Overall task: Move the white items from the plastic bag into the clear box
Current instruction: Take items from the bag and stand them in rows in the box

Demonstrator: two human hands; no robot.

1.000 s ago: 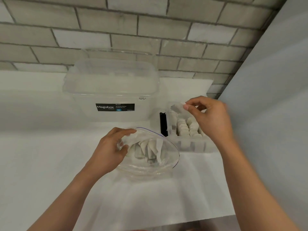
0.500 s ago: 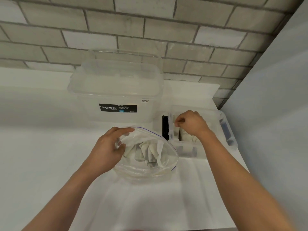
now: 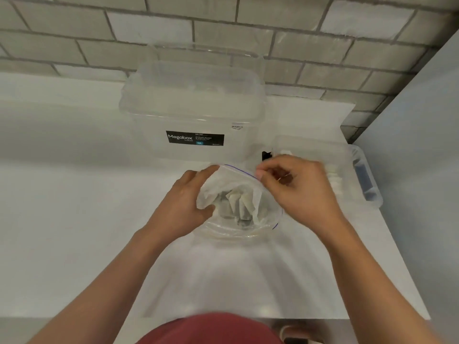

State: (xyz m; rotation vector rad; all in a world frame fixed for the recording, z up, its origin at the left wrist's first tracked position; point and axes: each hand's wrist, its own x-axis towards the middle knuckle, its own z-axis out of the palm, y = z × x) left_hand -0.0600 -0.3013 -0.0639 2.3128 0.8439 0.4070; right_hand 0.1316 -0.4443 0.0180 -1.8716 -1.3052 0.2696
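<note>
A clear plastic bag (image 3: pixel 238 227) with a blue zip line lies open in the middle of the white counter, with several white packets (image 3: pixel 239 203) standing inside it. My left hand (image 3: pixel 183 207) grips the bag's left rim and holds the mouth open. My right hand (image 3: pixel 298 189) hovers over the bag's right rim, fingers curled and apart, with nothing visible in it. Behind that hand sits the small clear box (image 3: pixel 347 167), where white items (image 3: pixel 335 181) lie in a row; much of the box is hidden by my hand.
A large clear Megabox bin (image 3: pixel 193 112) with a lid stands at the back against the brick wall (image 3: pixel 248 28). A blue-grey panel (image 3: pixel 422 170) closes off the right side. The counter's front edge (image 3: pixel 273 319) is near my red shirt.
My right hand went down into the small clear box with a white item, then came back left to the bag's mouth without it. My left hand kept its hold on the bag.
</note>
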